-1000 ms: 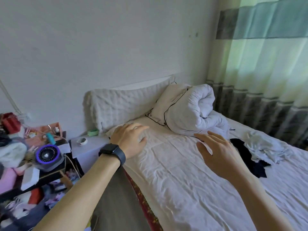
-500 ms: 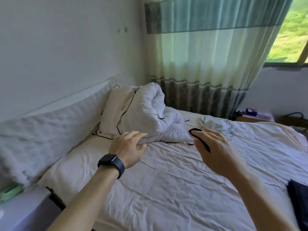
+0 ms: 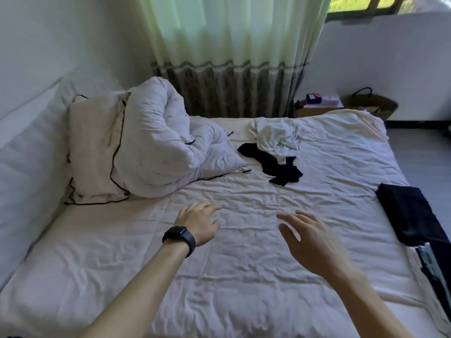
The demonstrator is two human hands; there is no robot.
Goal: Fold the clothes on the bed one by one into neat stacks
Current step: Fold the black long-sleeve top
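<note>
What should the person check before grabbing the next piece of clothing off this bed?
1. Hands free: left hand and right hand hold nothing, ok.
2. Clothes waiting: crumpled white garment overlaps black garment, ok.
3. Top piece unobstructed: white garment has nothing on it, ok.
4. Folding room: bare sheet under the hands, ok.
5. Hands on the clothes: not ok, both garments lie beyond the fingertips.
6. Dark folded cloth at the right edge neat: cannot tell.
</note>
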